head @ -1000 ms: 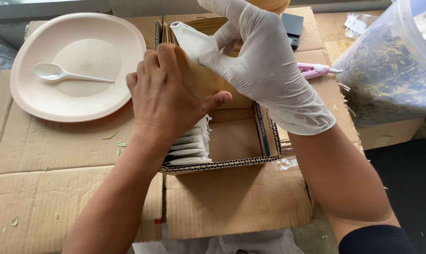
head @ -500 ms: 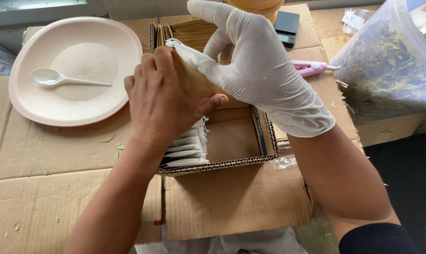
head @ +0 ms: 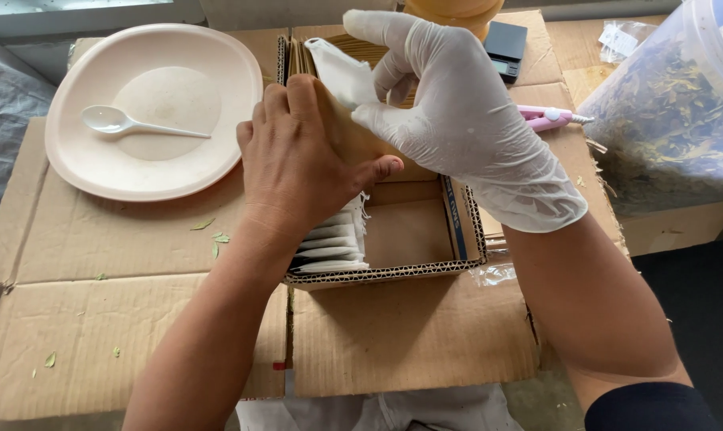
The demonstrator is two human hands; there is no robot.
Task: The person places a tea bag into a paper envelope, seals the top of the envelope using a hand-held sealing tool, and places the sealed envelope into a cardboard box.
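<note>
My bare left hand [head: 302, 168] grips a brown paper packet [head: 353, 137] over an open corrugated cardboard box [head: 401, 271]. My right hand [head: 449, 112], in a white glove, pinches a white filter bag [head: 337, 72] at the packet's upper end. Several white bags [head: 329, 243] stand packed in a row in the box's left part, partly hidden under my left wrist. Brown packets stand in the box's far part, behind my hands.
A pale pink plate [head: 82, 160] with a white plastic spoon [head: 130, 124] lies at the left on flattened cardboard [head: 98, 319]. At the right stand a clear tub of dried leaves [head: 665, 120], a pink tool [head: 549, 117] and a small black scale [head: 507, 46]. Leaf bits dot the cardboard.
My hands hold the same grip on the packet and white bag, lifting it slightly again after a small dip. The view has shifted a little to the right.
</note>
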